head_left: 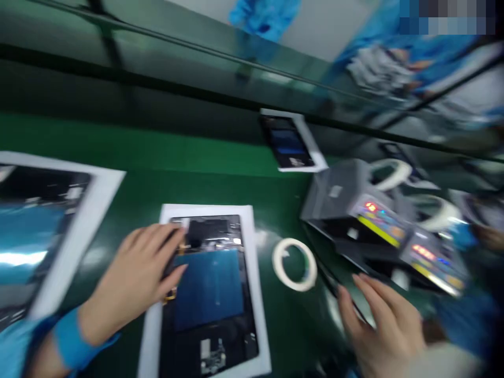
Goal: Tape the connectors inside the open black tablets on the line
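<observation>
An opened tablet (208, 289) with a blue battery lies on a white sheet (252, 273) in front of me. My left hand (137, 273) is at its upper left edge, thumb and fingers bent around a dark strip (170, 264) with gold-coloured parts by it. Whether the strip is part of the tablet is hard to tell. On the right, my right hand (386, 320) is raised, fingers curled. A thin dark stick-like thing (328, 275) runs to its fingertips; blur hides what kind it is. Between tablet and right hand lies a roll of white tape (294, 264).
Another opened tablet (35, 236) lies on a white sheet at left, and one more (289, 139) farther back. Grey tape dispensers (338, 194) with lit red displays stand at right, tape rolls (394, 173) on top. Beyond a rail (197, 52), blue-clad people (268, 16) appear.
</observation>
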`<state>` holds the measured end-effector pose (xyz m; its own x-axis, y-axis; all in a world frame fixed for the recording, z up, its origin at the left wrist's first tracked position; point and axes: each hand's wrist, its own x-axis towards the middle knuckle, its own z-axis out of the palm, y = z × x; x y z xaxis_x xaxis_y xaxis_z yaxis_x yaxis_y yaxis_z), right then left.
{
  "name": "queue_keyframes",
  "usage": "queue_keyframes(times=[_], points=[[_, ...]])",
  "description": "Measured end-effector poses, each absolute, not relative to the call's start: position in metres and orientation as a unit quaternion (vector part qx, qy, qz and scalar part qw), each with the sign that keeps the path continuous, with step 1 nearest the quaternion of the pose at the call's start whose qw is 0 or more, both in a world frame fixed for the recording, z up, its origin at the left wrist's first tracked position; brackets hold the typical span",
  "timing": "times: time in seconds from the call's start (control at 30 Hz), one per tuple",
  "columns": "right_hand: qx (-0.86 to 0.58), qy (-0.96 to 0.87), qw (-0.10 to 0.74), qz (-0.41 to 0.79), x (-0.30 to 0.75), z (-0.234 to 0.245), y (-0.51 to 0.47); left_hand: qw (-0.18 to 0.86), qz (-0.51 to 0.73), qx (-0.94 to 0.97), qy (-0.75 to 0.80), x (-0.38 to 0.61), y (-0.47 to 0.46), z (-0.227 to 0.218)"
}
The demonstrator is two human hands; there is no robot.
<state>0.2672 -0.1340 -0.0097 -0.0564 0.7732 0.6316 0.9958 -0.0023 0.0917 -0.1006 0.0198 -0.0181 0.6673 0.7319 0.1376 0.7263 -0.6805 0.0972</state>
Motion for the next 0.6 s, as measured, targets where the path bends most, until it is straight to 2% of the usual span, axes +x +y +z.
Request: queue_keyframes(times=[0.07, 0.17, 0.33, 0.43, 0.6], points=[[-0.687, -0.602, 0.177, -0.366, 0.295, -0.021, -0.14, -0.005, 0.074, 0.916, 0.394, -0.103, 0.029, -0.027], [-0.704, -0.545, 0.148, -0.429, 0.334, -0.033, -0.14, -0.035, 0.081, 0.919, 0.384, -0.106, 0.041, -0.038], [-0.706, -0.528, 0.151, -0.448, 0.361, -0.035, -0.143, -0.058, 0.08, 0.923, 0.373, -0.11, 0.044, -0.037], [-0.688, -0.546, 0.163, -0.45, 0.353, -0.025, -0.139, -0.06, 0.084, 0.92, 0.377, -0.108, 0.042, -0.032], [-0.658, -0.599, 0.135, -0.436, 0.326, -0.005, -0.105, -0.066, 0.099, 0.921, 0.371, -0.101, 0.04, -0.023]])
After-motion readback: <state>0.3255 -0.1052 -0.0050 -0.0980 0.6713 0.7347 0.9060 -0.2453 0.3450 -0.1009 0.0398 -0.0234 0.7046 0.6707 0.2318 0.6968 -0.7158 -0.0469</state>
